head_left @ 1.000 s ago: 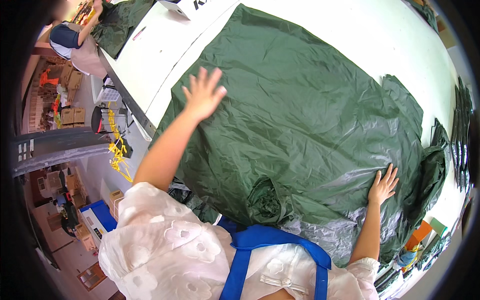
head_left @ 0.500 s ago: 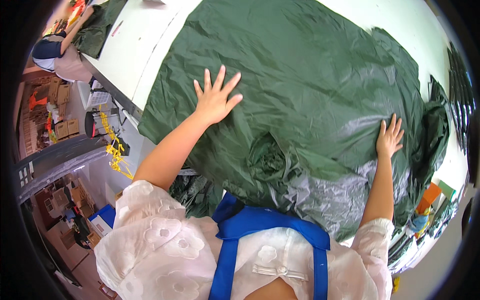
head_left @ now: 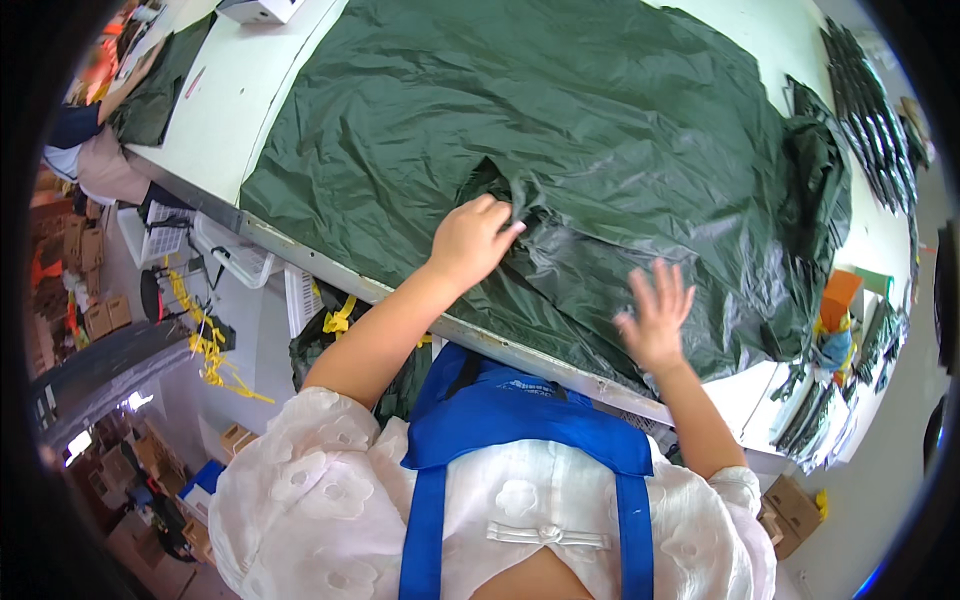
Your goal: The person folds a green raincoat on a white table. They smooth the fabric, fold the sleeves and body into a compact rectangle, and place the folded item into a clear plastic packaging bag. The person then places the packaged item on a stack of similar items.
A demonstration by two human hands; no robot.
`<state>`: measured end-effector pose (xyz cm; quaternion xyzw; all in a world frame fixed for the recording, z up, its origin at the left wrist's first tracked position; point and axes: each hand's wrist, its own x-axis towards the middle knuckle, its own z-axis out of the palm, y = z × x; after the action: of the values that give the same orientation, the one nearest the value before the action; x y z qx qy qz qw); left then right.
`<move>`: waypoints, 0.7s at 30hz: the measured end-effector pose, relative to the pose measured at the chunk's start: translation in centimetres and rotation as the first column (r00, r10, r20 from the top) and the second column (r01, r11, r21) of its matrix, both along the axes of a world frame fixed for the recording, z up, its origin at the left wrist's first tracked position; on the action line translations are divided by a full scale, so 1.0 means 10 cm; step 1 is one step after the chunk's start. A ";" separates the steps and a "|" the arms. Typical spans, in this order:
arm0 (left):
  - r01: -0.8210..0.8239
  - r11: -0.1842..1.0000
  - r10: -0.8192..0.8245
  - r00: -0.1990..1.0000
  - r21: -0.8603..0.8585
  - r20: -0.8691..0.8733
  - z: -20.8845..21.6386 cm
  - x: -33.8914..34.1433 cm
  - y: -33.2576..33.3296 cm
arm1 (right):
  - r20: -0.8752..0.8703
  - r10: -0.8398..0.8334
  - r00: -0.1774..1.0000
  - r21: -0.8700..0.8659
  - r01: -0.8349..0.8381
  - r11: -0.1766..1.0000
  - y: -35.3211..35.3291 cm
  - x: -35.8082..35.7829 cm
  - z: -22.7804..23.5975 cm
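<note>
A wide, creased sheet of dark green, slightly shiny fabric (head_left: 400, 120) lies spread over a white table (head_left: 250, 85). My left hand (head_left: 472, 242) is closed on a raised fold of it beside a dark opening near its front middle; the fingertips are partly hidden by the hand. To the right, my right hand (head_left: 657, 315) is open with fingers spread, slightly blurred, over the fabric's front part. Whether its palm touches the cloth I cannot tell. Bunched green fabric (head_left: 815, 190) lies along the right side.
Flat dark packets (head_left: 865, 115) lie in a row at the far right, with an orange piece (head_left: 840, 298) nearer. A white box (head_left: 262, 10) stands at the back left. At the left, another person (head_left: 110, 165) handles green cloth. Yellow straps (head_left: 205, 335) hang below the table edge.
My left hand has come nearer and closed on the fabric by the opening. My right hand has shifted left and nearer. The fabric's near edge has been drawn back onto the table, baring the table edge.
</note>
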<state>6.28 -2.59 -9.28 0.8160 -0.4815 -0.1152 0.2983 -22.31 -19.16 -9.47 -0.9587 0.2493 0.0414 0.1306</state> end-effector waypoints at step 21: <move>-0.425 0.901 0.427 0.904 0.090 -0.006 -0.40 0.59 0.30 | 0.210 -0.023 0.977 0.212 -0.023 0.977 0.21 -0.83 -0.16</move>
<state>12.20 0.41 -13.27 0.9121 -0.2823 -0.0783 0.2868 -30.62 -17.01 -11.10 -0.9380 0.2282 -0.0342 0.2586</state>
